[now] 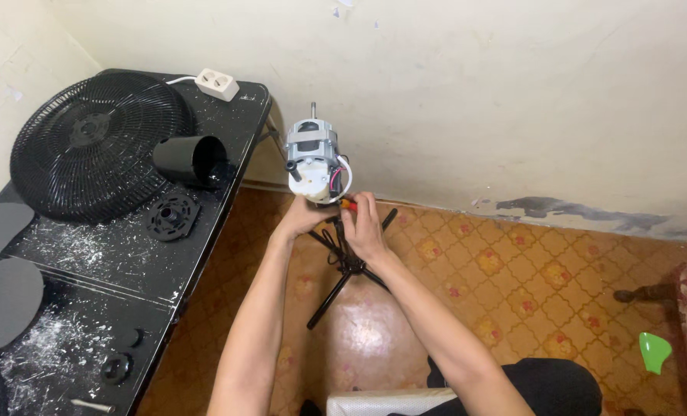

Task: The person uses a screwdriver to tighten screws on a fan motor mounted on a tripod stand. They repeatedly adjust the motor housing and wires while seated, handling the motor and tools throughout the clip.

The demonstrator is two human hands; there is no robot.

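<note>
Bare metal shows on the fan motor (313, 158), which sits stripped of its cover on top of a black stand (349, 266) over the patterned floor (513, 270). The left hand (303, 216) is closed around the underside of the motor, just where it meets the stand. The right hand (365, 225) is curled tight beside it, pinching something small and orange, perhaps a tool handle, though too little shows to say.

Loose red and white wires (346, 176) loop out beside the motor, touching or nearly touching the fingers; a tug or slip there could pull one free or nick it. The motor is top-heavy on thin legs, so if the left hand lets go while the right pushes, the whole stand could tip against the wall. A slipping tool tip could also jab the left hand, since the two are pressed so near.

On the black desk (204, 223) to the left lie the fan grille (100, 146), a black cup-shaped cover (191, 160), a round nut plate (172, 216) and a white socket strip (217, 83), amid white debris; small parts there could get lost.
</note>
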